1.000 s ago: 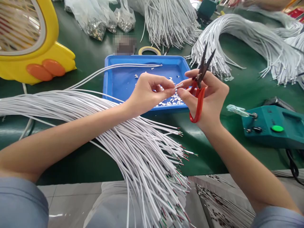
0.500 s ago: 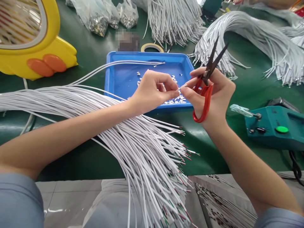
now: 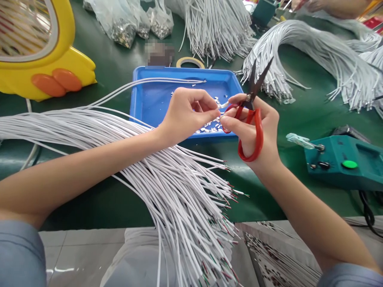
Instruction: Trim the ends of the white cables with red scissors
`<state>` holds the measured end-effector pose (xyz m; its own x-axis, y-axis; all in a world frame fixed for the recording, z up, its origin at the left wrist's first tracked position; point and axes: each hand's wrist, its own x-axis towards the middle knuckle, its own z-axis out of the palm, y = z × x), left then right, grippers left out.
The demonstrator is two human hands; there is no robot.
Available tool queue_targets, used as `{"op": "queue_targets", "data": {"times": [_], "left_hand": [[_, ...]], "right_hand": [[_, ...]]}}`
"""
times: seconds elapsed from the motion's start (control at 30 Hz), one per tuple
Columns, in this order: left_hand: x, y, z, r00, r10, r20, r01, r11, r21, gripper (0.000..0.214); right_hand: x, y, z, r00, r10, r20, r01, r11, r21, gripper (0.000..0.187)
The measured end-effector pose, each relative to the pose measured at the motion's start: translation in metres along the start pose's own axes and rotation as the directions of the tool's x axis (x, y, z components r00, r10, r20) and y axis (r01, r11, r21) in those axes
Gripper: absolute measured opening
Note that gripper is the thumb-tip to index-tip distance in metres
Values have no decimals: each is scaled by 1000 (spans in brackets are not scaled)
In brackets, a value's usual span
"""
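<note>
My left hand [image 3: 190, 111] is closed in a pinch above the blue tray [image 3: 137, 89]. A short white cable end [image 3: 224, 105] shows just beyond its fingertips; the rest is hidden by the hand. My right hand [image 3: 263, 127] holds scissors [image 3: 257, 133] with red handles, their dark blades parted and pointing up, away from the cable. Its thumb and fingertips almost meet those of my left hand. Beneath my left forearm lies a thick bundle of white cables [image 3: 167, 187], whose cut ends show red and green wires. White scraps [image 3: 211, 126] lie in the tray.
A yellow fan [image 3: 68, 52] stands at left. Bags of metal parts [image 3: 161, 24], a tape roll [image 3: 190, 61] and grey cable bundles [image 3: 299, 36] lie behind the tray. At right sits a green device [image 3: 338, 159] with a clip. Another person's arm [image 3: 341, 7] shows top right.
My right hand and the scissors have shifted left and slightly down, and the scissors have turned a little. My left hand has moved slightly left, still pinching. A white cable end now shows between the hands.
</note>
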<state>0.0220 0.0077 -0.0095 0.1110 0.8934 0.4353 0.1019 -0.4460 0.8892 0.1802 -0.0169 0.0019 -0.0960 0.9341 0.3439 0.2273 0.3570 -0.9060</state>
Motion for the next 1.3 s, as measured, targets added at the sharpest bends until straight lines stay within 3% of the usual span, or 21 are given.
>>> {"op": "queue_targets", "data": {"times": [0.17,0.33,0.5,0.63,0.8,0.97,1.13,1.3], "left_hand": [[1,2,1,999,-30,45,34,997,-76,9],[-1,3,3,983,-85,161,114,976,-184,18],[-1,3,1,979,34,201,0,986,-165,21],[-2,1,0,981,84,175,-73,995,-69,17],[-4,3,0,987,95,133,-101,994,41,6],[-6,3,1,987,157,41,-158,986,42,6],[-3,-1,1,991,135,0,-135,988,77,6],[-2,-1,0,991,135,8,-135,989,65,5]], "right_hand": [[3,7,-4,978,-172,-120,167,985,-52,26],[9,10,-9,963,-264,-59,265,964,0,30],[10,6,-7,966,-258,18,258,966,-9,24],[13,9,-5,955,-297,-28,298,954,38,23],[13,8,-5,959,-276,-57,274,961,-43,25],[11,6,-4,963,-258,-79,254,965,-61,21],[9,4,-4,967,-245,-65,243,969,-47,17],[20,21,-11,962,-217,-169,219,976,-5,28]]}}
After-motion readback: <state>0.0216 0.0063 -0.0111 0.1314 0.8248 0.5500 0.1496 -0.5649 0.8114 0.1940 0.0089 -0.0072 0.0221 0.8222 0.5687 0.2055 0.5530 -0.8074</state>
